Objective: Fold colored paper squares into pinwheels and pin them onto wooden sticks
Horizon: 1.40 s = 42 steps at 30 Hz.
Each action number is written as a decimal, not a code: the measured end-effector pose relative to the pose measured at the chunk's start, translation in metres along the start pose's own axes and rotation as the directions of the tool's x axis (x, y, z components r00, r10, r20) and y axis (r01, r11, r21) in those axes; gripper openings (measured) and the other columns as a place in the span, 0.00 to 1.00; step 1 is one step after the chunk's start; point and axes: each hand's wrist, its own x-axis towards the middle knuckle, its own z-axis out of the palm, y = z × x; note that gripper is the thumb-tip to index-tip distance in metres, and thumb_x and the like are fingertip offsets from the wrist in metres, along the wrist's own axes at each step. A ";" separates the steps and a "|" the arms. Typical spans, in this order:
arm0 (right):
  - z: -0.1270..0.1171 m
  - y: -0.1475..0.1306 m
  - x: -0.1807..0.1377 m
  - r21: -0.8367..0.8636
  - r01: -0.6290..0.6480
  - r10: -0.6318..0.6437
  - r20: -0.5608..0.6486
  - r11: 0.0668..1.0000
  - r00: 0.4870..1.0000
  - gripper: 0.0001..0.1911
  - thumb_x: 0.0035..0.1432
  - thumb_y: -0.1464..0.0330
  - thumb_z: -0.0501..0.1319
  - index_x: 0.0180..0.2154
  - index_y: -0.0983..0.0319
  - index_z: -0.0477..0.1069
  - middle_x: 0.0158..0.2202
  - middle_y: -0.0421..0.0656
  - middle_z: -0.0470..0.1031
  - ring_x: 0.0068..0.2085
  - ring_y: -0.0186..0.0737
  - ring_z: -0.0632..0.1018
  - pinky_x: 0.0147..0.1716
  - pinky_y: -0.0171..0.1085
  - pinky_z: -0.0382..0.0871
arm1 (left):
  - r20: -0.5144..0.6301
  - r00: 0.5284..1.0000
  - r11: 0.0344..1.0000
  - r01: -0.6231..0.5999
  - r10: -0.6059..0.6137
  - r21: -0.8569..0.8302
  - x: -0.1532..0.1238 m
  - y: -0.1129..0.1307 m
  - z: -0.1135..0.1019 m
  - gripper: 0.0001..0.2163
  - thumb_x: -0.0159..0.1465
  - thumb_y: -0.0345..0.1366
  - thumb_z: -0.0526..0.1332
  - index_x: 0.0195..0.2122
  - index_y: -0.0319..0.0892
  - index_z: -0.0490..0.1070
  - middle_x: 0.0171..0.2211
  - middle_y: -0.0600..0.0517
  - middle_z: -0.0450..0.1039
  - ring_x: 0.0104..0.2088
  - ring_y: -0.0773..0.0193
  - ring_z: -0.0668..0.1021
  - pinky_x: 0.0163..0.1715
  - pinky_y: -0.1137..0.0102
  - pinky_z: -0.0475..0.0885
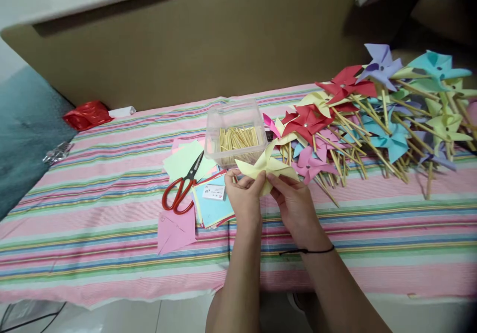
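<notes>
Both of my hands hold a pale yellow paper pinwheel (pixel 266 166) above the striped tablecloth (pixel 93 223). My left hand (pixel 244 194) pinches its lower left side with fingers closed. My right hand (pixel 294 201) grips the lower right side, with a thin black band on the wrist. Just behind the pinwheel stands a clear plastic box of wooden sticks (pixel 234 134).
Red-handled scissors (pixel 182 186) lie on a stack of coloured paper sheets (pixel 212 206), with a pink folded square (pixel 175 231) in front. A large pile of finished pinwheels on sticks (pixel 380 119) fills the right. A red bag (pixel 87 115) sits far left. Brown cardboard rises behind.
</notes>
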 end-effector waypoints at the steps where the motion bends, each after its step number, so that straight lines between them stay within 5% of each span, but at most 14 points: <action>1: 0.000 0.000 0.000 0.000 0.005 -0.005 -0.001 1.000 1.000 0.15 0.31 0.71 0.76 0.28 0.60 0.80 0.30 0.38 0.82 0.33 0.35 0.79 0.33 0.32 0.75 | 0.004 1.000 1.000 0.002 -0.002 -0.003 0.000 0.000 0.000 0.25 0.47 0.32 0.72 0.37 0.45 0.55 0.24 0.55 0.77 0.24 0.67 0.79 0.29 0.73 0.72; 36: -0.018 -0.010 0.011 -0.045 -0.051 0.058 0.173 0.998 0.983 0.14 0.40 0.70 0.73 0.34 0.59 0.77 0.34 0.37 0.79 0.33 0.33 0.77 0.31 0.31 0.72 | 0.123 0.986 0.992 0.107 -0.114 0.060 0.000 0.005 -0.002 0.26 0.46 0.32 0.73 0.40 0.44 0.57 0.25 0.54 0.77 0.23 0.69 0.77 0.27 0.75 0.71; 42: -0.018 -0.019 0.010 -0.189 -0.006 0.034 0.144 0.982 0.989 0.20 0.37 0.67 0.74 0.35 0.60 0.73 0.26 0.36 0.77 0.23 0.31 0.73 0.18 0.30 0.64 | 0.223 0.967 0.991 0.103 -0.119 0.083 0.007 0.016 -0.011 0.23 0.51 0.39 0.70 0.43 0.43 0.61 0.27 0.56 0.75 0.26 0.69 0.77 0.31 0.73 0.71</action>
